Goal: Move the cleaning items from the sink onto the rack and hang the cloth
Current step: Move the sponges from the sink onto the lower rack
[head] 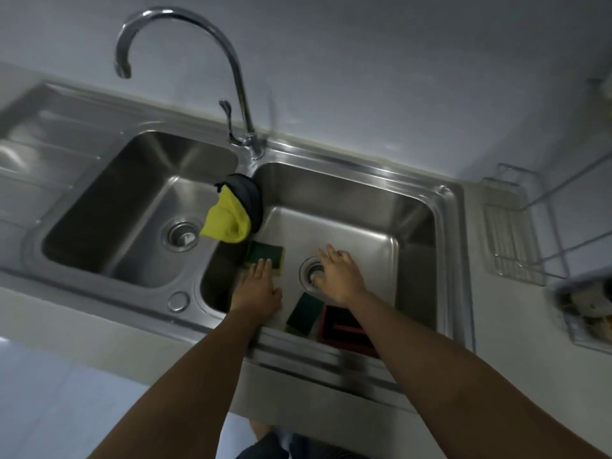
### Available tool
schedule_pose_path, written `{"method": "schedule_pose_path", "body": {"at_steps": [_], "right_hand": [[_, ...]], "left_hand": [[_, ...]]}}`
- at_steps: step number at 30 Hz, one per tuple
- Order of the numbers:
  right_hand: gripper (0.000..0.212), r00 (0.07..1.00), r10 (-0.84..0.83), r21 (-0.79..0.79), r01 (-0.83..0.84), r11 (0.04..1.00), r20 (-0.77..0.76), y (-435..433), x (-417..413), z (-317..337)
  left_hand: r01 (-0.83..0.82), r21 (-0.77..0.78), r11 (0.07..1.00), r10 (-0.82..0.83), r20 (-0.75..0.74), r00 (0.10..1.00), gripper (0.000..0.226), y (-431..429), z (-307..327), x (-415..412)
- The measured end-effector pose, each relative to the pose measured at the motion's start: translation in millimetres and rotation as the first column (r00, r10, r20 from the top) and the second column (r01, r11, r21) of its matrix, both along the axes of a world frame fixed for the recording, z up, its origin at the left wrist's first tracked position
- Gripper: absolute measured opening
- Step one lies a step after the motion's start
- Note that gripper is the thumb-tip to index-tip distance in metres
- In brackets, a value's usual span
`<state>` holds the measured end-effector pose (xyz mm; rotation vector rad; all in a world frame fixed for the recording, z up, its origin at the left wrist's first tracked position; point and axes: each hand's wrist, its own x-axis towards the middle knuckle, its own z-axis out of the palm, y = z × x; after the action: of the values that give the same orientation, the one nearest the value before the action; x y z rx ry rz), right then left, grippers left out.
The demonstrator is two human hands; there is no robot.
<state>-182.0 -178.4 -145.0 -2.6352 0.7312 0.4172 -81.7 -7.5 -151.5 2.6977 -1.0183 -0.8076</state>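
A: Forearms first, nearest you. They cross the steel front rim of the sink [331, 356] and reach down into the right basin.

B: And my hands?

A: Your left hand [256, 286] lies flat, fingers together, fingertips on the far sponge [265, 255], a green scouring pad on a yellow base. It grips nothing. Your right hand [337, 276] hovers spread over the round drain [311, 271], holding nothing.

B: What else lies in that basin?

A: Between your wrists, by the front wall, a second green sponge [304, 313] lies tilted. Just beside it is a red, boxy item [344, 329], partly under your right arm; I cannot tell what it is.

B: The cloth?

A: The yellow cloth [225, 217], soft and crumpled, hangs over the divider with a dark rounded thing [250, 200] behind it.

B: Farther off?

A: The curved chrome tap [238, 77] rises behind the divider. The wire rack [516, 233] stands on the counter to the right, well apart, its slatted floor bare.
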Motion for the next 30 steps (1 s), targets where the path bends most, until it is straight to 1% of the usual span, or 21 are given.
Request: {"method": "schedule_pose_path", "body": {"at_steps": [2, 5, 9, 12, 15, 18, 20, 24, 27, 30], "right_hand": [[0.070, 1.000, 0.025, 0.027, -0.025, 0.999, -0.013, 1, 18, -11], [0.072, 0.998, 0.051, 0.064, -0.049, 0.997, -0.029, 0, 44, -30], [0.075, 0.992, 0.113, 0.093, -0.107, 0.990, -0.061, -5, 73, -54], [0.076, 0.981, 0.178, 0.116, -0.169, 0.979, -0.071, -4, 90, -69], [0.080, 0.973, 0.220, 0.124, -0.210, 0.970, -0.073, 0, 103, -86], [0.084, 0.969, 0.239, 0.130, -0.229, 0.965, -0.061, 7, 114, -103], [0.084, 0.971, 0.237, 0.120, -0.232, 0.965, -0.030, 9, 120, -111], [0.080, 0.978, 0.203, 0.079, -0.207, 0.975, 0.048, 10, 124, -117], [0.081, 0.993, 0.087, 0.132, -0.096, 0.987, 0.074, 10, 120, -115], [0.079, 0.995, -0.023, 0.177, 0.005, 0.984, 0.101, 9, 111, -108]], "left_hand": [[0.022, 0.075, 0.997, -0.017, -0.066, 0.998, 0.078, -3, -7, 8], [0.133, 0.192, 0.972, -0.116, -0.099, 0.988, 0.086, -10, -22, 19], [0.191, 0.293, 0.937, -0.153, -0.149, 0.977, 0.096, -4, -53, 35], [0.245, 0.377, 0.893, -0.206, -0.141, 0.968, 0.096, 4, -68, 36], [0.271, 0.438, 0.857, -0.234, -0.137, 0.963, 0.086, 5, -75, 37], [0.265, 0.452, 0.852, -0.234, -0.124, 0.964, 0.069, 3, -83, 40], [0.267, 0.451, 0.851, -0.245, -0.106, 0.964, 0.064, 4, -87, 43], [0.273, 0.453, 0.849, -0.257, -0.098, 0.962, 0.066, 5, -92, 48], [0.285, 0.444, 0.850, -0.256, -0.125, 0.959, 0.068, 1, -87, 49], [0.272, 0.403, 0.874, -0.226, -0.160, 0.961, 0.076, -1, -81, 51]]}}
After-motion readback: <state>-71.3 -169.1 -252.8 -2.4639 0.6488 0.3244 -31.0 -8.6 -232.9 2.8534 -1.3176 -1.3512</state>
